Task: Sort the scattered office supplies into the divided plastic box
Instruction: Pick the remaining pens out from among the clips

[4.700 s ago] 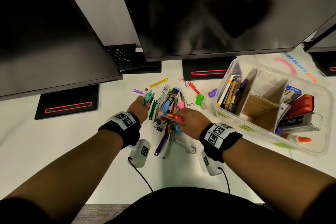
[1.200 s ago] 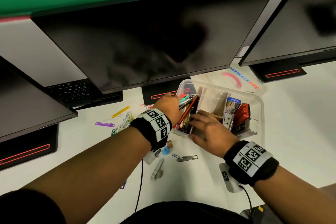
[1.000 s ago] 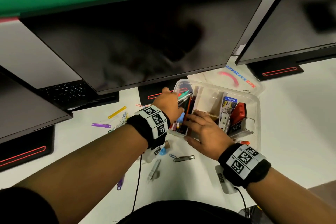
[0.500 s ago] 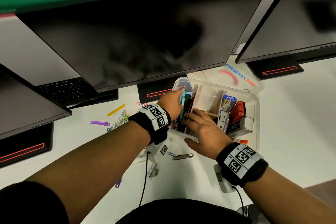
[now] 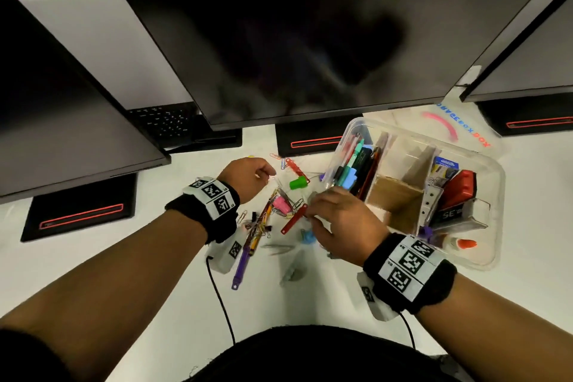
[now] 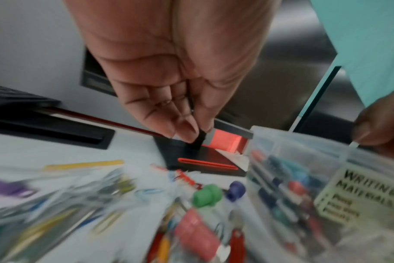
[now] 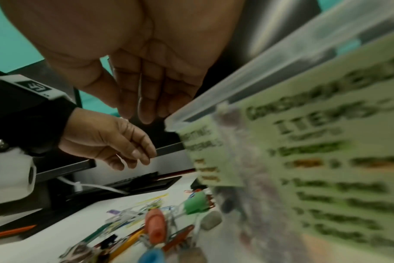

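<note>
The clear divided box (image 5: 496,211) stands at right, with pens and markers (image 5: 353,164) in its left compartment. My left hand (image 5: 248,177) hovers over the scattered pile with loosely curled fingers, holding nothing. My right hand (image 5: 335,217) is at the box's near-left corner; the right wrist view shows its fingers (image 7: 146,99) straight and empty beside the rim (image 7: 259,89). Between the hands lie a green cap (image 5: 298,183), a pink piece (image 5: 280,204), a red strip (image 5: 293,220), pencils, paper clips, a blue cap (image 5: 307,236) and a purple strip (image 5: 242,263).
Dark monitors overhang the desk, and their black bases (image 5: 80,211) sit behind the pile. A keyboard (image 5: 164,121) is at back left. The box lid (image 5: 449,127) lies behind the box. A red stapler (image 5: 459,192) and glue bottle (image 5: 462,244) fill the right compartments.
Both hands have come out of the box's pen compartment and moved left over the pile. The pens my left hand held now lie in the box.
</note>
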The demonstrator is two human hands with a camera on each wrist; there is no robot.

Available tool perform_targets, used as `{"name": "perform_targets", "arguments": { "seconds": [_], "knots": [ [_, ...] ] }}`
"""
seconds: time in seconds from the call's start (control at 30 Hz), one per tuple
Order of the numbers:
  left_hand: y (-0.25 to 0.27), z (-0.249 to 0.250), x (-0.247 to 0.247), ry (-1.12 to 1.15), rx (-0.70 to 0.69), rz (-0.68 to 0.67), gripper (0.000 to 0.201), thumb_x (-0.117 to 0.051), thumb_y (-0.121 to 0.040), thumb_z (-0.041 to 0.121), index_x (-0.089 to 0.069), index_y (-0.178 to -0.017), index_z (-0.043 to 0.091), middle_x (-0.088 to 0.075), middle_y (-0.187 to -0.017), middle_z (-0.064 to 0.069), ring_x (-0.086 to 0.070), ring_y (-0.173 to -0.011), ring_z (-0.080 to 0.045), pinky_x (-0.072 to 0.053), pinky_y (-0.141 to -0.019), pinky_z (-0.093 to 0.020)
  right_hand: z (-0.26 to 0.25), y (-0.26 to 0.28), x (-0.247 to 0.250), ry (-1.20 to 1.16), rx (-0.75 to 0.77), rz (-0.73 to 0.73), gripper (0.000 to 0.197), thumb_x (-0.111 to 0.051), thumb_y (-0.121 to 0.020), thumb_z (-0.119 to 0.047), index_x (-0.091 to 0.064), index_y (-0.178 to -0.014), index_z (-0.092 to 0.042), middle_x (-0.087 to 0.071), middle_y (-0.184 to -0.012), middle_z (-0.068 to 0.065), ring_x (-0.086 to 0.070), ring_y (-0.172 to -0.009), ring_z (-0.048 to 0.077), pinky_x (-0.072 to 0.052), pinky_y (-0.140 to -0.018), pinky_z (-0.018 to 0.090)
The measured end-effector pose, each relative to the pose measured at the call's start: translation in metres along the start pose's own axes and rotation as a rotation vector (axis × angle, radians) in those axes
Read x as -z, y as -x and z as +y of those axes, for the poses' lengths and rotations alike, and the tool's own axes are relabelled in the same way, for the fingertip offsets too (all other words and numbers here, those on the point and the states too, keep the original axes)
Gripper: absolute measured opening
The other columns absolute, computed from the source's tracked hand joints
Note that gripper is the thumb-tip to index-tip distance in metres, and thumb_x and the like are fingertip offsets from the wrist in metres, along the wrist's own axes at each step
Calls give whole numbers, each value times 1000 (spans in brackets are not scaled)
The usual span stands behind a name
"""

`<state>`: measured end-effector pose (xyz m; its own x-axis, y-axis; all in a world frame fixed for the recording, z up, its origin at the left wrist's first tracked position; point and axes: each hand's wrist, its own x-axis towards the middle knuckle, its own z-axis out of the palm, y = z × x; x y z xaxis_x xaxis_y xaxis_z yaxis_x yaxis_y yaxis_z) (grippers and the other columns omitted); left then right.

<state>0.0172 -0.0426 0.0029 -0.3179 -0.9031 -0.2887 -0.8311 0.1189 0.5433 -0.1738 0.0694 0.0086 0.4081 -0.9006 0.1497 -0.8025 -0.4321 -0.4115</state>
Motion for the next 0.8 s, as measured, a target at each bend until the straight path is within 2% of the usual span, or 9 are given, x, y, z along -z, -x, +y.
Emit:
{"name": "perform_targets", "arguments": {
  "seconds": [0.1, 0.2, 0.27, 0.33, 0.4, 0.5, 0.6, 0.7, 0.8],
  "knots": [
    [14, -32, -9, -82, 31, -61, 28, -48, -90, 5, -69, -107, 10, -68, -116, -5, -60, -108, -21, -36, -82, -13, -9, -16, -25, -23, -12, -233, 32, -40, -88, -20, -70, -93, -10, -69, -96, 8, -62, -92, 29, -53, -79, 40],
    [27, -53, -19, -157, 69, -156, 27, -48, -90, 9, -67, -109, 13, -67, -117, -5, -59, -109, -21, -39, -86, -18, -12, -29, -49, 57, -49, -470, 33, -40, -93, -11, -61, -118, -8, -60, -123, 10, -52, -115, 30, -43, -97, 36],
    [33, -58, -22, -242, 63, -238, 26, -50, -90, 16, -67, -110, 12, -67, -116, -7, -59, -110, -24, -43, -92, -25, -16, -42, -61, 109, -58, -557, 37, -41, -93, -10, -55, -127, -9, -54, -132, 10, -50, -119, 30, -41, -98, 34],
    [39, -59, -26, -311, 64, -303, 26, -50, -90, 20, -66, -108, 9, -65, -115, -11, -58, -109, -27, -45, -91, -29, -15, -56, -74, 106, -70, -596, 40, -44, -92, -14, -52, -130, -9, -51, -136, 10, -48, -123, 29, -39, -102, 34],
    [43, -58, -30, -368, 68, -348, 27, -47, -92, 23, -63, -107, 7, -64, -116, -12, -58, -110, -29, -44, -88, -28, -15, -70, -84, 108, -77, -609, 42, -46, -88, -12, -52, -129, -7, -51, -136, 12, -46, -125, 29, -37, -107, 36],
    [51, -63, -33, -429, 54, -358, 33, -45, -94, 32, -62, -106, 7, -65, -113, -13, -60, -106, -30, -43, -81, -29, -18, -86, -96, 174, -77, -642, 42, -48, -86, -7, -51, -127, -6, -50, -133, 11, -44, -123, 32, -39, -104, 41],
    [59, -69, -36, -440, 44, -386, 36, -53, -90, 38, -60, -111, 9, -64, -116, -12, -59, -109, -31, -45, -88, -33, -20, -88, -104, 232, -85, -672, 40, -45, -89, -6, -50, -128, -7, -48, -132, 11, -41, -124, 31, -40, -102, 41],
    [66, -82, -44, -436, 71, -410, 46, -62, -83, 42, -55, -120, 14, -63, -121, -9, -58, -113, -28, -46, -93, -34, -16, -82, -108, 236, -89, -641, 40, -45, -87, -3, -49, -127, -7, -47, -129, 12, -41, -122, 31, -42, -99, 40],
    [70, -93, -49, -397, 111, -393, 47, -62, -83, 40, -51, -120, 14, -60, -121, -9, -56, -113, -28, -45, -92, -33, -12, -74, -106, 231, -105, -612, 35, -46, -87, -4, -50, -122, -6, -49, -124, 12, -42, -120, 28, -42, -95, 36]
  ]
}}
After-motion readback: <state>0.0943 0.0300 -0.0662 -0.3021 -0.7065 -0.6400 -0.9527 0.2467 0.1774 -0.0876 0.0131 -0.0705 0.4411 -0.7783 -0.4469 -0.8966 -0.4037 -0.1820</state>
